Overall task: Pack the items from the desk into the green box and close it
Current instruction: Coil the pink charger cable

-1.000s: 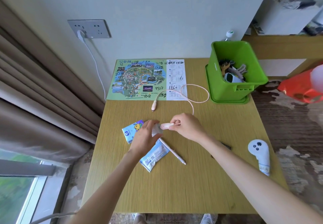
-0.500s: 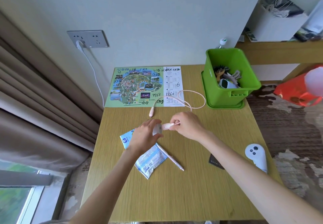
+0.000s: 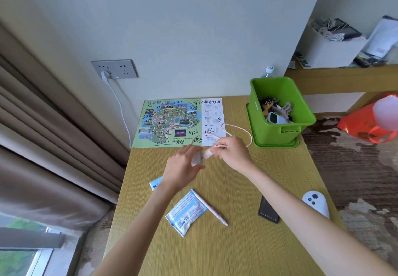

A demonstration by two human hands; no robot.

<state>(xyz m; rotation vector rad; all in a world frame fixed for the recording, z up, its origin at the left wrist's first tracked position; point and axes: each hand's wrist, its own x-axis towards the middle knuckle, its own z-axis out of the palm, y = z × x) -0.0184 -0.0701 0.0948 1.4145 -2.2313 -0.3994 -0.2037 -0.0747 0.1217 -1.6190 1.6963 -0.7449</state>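
Note:
My left hand (image 3: 183, 165) grips a small white charger plug (image 3: 197, 158) above the desk's middle. My right hand (image 3: 232, 152) pinches the pink connector (image 3: 208, 152) of a pink cable (image 3: 247, 132), held just at the plug; whether it is seated I cannot tell. The cable loops back over the map (image 3: 172, 122) toward the green box (image 3: 277, 131). That box stands open at the desk's back right on its green lid, holding a hairbrush, a claw clip and a white device. On the desk lie a blue-white packet (image 3: 185, 210), a pen (image 3: 212, 207), a blue card (image 3: 155, 184) and a black card (image 3: 268, 210).
A white controller (image 3: 316, 202) lies at the desk's right edge. A wall socket (image 3: 115, 68) has a white cord running down behind the desk. Curtains hang at the left. A red bag (image 3: 366, 124) and a shelf with a white bin are at the right.
Both hands rose and moved toward the back of the desk with the plug and connector. The cable's loose end lifted off the desk. The black card came into view.

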